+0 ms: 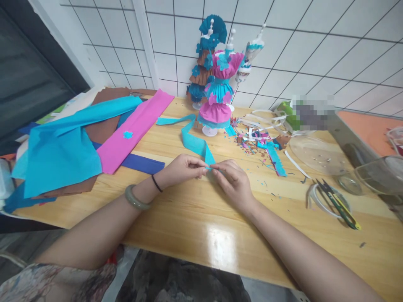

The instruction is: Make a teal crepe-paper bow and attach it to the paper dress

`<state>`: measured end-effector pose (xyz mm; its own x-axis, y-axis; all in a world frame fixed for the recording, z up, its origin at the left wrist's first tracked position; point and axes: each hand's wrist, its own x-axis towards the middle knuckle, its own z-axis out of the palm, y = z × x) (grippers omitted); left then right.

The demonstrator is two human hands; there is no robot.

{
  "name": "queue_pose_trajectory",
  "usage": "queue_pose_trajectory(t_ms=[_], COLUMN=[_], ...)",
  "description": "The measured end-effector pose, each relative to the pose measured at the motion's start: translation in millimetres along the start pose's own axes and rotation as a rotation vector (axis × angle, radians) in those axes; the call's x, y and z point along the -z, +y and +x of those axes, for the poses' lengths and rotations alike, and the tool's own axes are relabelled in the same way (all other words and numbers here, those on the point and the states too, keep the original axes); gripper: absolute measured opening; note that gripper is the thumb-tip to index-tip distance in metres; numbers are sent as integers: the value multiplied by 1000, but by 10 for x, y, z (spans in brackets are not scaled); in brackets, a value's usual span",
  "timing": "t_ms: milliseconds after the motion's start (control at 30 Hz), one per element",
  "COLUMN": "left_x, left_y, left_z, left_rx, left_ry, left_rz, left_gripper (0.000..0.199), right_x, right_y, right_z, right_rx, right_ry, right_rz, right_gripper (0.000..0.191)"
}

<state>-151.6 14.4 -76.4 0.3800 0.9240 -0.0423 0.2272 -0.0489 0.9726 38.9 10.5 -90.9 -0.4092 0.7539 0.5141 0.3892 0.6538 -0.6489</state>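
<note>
Between my two hands is the near end of a long turquoise crepe paper strip [193,141]. My left hand [185,171] pinches it between thumb and forefinger. From the other side, my right hand [234,180] pinches the same end, its fingertips almost meeting the left ones. The rest of the strip lies twisted across the wooden table [189,218], running away to the back left. Behind it stands a small dress form [217,90] in a pink and turquoise paper dress with paper flowers.
Turquoise paper [59,155] and a pink sheet [135,130] with a small blue flower lie left. At the back is a blue and brown paper dress [201,71]. Paper scraps [252,138], thread snips [338,203], a clear plate [315,155] and a glass jar [380,174] are right.
</note>
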Motion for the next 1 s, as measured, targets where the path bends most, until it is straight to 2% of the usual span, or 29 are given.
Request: queue_pose_trajectory(t_ms=[367,667,1000], left_x=[18,33,62], left_y=[-47,-32,-2], left_z=[4,1,-1], left_rx=[23,17,0], left_ry=[-52,-85,-128], left_rz=[-102,-156,-208], left_gripper=[25,23,23], right_x=[-1,20,65], right_y=[26,34,64], right_z=[-12,-37,-26], right_rx=[101,132,299], right_ry=[45,-8,-44], right_rz=[4,-38,-268], right_gripper=[25,32,37])
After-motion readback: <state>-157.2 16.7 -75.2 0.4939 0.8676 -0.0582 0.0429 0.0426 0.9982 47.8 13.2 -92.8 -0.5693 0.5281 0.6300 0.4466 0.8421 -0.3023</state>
